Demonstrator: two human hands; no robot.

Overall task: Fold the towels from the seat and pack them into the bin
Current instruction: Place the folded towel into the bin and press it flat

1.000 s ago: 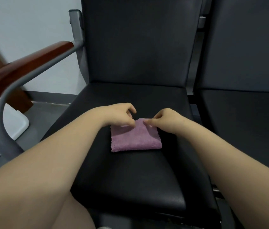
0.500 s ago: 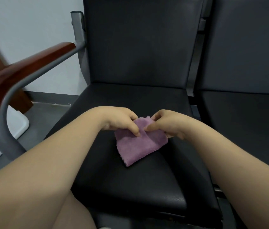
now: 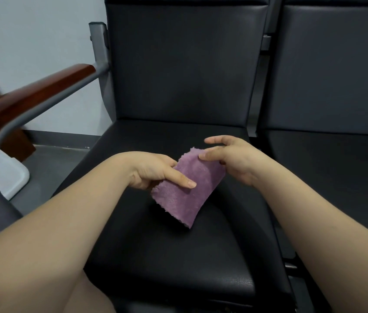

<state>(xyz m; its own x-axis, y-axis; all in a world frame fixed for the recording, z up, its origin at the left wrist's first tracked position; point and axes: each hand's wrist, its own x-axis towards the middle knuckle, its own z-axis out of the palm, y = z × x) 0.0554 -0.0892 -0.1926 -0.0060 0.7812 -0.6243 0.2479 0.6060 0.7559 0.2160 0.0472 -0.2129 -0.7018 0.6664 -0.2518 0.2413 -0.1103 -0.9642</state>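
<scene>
A small purple towel [image 3: 189, 193], folded into a narrow rectangle, is held tilted just above the black seat [image 3: 178, 256]. My left hand [image 3: 153, 170] grips its left edge, thumb lying across the top and fingers underneath. My right hand [image 3: 230, 159] pinches the far upper corner with its thumb on top and lower fingers behind the cloth; its index finger sticks out free. Only a corner of a white bin [image 3: 13, 177] shows on the floor at the left, behind the armrest.
A wooden armrest on a grey metal frame [image 3: 31, 96] runs along the left of the seat. The chair's backrest [image 3: 183, 64] rises behind. A second black seat [image 3: 336, 166] adjoins on the right. Grey floor lies at the left.
The towel lay flat on the seat under both hands; now it is lifted and turned on a diagonal. My left hand shifted to its side edge, and my right index finger has come off it.
</scene>
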